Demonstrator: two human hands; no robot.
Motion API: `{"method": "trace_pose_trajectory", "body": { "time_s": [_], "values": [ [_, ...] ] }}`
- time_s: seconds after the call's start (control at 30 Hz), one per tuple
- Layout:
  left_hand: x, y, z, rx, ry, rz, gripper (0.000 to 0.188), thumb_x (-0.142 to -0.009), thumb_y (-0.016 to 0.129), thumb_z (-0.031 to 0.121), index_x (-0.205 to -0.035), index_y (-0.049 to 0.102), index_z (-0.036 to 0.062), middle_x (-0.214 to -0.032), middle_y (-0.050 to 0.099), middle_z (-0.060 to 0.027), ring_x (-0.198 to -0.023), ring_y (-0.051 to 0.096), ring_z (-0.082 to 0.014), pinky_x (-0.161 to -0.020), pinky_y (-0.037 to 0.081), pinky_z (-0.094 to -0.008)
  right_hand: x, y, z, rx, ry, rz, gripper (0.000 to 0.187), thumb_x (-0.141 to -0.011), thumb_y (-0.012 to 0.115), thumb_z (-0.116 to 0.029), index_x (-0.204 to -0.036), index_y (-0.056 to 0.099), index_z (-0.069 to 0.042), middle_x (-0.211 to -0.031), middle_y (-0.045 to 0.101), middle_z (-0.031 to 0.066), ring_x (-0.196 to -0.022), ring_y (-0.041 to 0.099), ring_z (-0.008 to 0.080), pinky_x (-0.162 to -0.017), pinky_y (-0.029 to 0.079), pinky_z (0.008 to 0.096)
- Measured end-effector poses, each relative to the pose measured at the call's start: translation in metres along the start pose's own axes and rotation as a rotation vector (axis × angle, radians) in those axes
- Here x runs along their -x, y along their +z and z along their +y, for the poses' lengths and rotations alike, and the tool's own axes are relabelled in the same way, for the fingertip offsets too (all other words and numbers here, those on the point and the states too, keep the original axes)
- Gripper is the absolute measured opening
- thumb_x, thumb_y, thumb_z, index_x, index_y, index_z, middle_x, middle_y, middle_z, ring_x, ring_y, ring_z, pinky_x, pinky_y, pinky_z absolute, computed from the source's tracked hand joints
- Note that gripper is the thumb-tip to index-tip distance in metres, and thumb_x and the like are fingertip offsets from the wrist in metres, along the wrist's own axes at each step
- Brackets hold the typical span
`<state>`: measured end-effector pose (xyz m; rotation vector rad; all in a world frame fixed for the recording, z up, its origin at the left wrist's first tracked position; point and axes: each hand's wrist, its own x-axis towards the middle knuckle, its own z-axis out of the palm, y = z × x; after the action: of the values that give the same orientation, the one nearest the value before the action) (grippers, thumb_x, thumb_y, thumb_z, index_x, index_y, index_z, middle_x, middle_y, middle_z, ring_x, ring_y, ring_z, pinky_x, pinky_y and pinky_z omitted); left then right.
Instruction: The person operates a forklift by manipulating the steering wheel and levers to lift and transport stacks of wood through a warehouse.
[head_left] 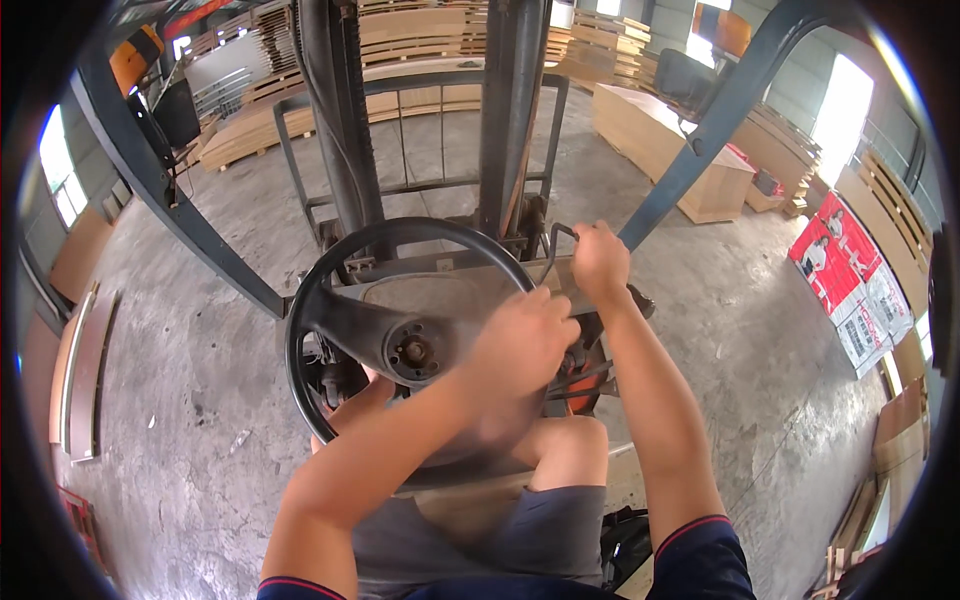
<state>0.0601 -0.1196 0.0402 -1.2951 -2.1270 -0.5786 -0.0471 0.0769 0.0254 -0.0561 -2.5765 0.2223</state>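
Note:
A black steering wheel [303, 290] stands in front of me, with a round bolted hub [413, 350] at its middle. My left hand [525, 340] reaches across my body to the right side of the wheel. Its fingers are curled closed over the rim, slightly smeared by motion. Farther right, my right hand [600, 262] is closed on the top of a bent black lever [556, 240] beside the wheel. The lever's lower end goes down near the dashboard. Several thin levers [580, 378] show below my right forearm, partly hidden.
Ahead rise a forklift mast [335, 110] and a dark load frame [420, 78]. Blue-grey posts [180, 215] flank the seat. Stacked wooden boards [250, 140] line the back, and a long wooden stack [670, 150] stands right. A red and white printed panel [850, 270] leans farther right.

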Motion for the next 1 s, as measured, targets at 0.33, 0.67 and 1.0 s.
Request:
{"method": "trace_pose_trajectory", "body": {
  "time_s": [0.33, 0.67, 1.0],
  "values": [
    [-0.029, 0.015, -0.082, 0.061, 0.016, -0.071, 0.003, -0.074, 0.059, 0.010, -0.075, 0.061, 0.0093, -0.084, 0.057, -0.0095, -0.085, 0.058, -0.0306, -0.074, 0.050, -0.0429, -0.074, 0.040, -0.008, 0.003, -0.011, 0.008, 0.025, -0.088, 0.051, -0.008, -0.105, 0.070, -0.009, -0.106, 0.064, 0.0185, -0.096, 0.066, 0.0400, -0.082, 0.054, 0.0488],
    [-0.087, 0.013, -0.233, -0.121, -0.114, 0.025, 0.005, -0.075, 0.060, 0.010, -0.076, 0.064, 0.0087, -0.084, 0.061, -0.0109, -0.086, 0.063, -0.0321, -0.076, 0.053, -0.0448, -0.148, 0.089, -0.015, 0.004, 0.051, 0.010, 0.022, -0.088, 0.062, -0.010, -0.107, 0.073, -0.012, -0.106, 0.066, 0.0162, -0.095, 0.067, 0.0383, -0.083, 0.054, 0.0479],
    [-0.081, -0.049, -0.378, -0.180, -0.360, 0.081, 0.008, -0.076, 0.066, 0.006, -0.080, 0.060, 0.0045, -0.087, 0.061, -0.0126, -0.091, 0.061, -0.0345, -0.081, 0.049, -0.0458, -0.222, 0.135, -0.025, 0.010, 0.046, 0.008, 0.022, -0.087, 0.066, -0.011, -0.108, 0.072, -0.012, -0.106, 0.066, 0.0160, -0.095, 0.067, 0.0381, -0.082, 0.054, 0.0478]
  ]
}}
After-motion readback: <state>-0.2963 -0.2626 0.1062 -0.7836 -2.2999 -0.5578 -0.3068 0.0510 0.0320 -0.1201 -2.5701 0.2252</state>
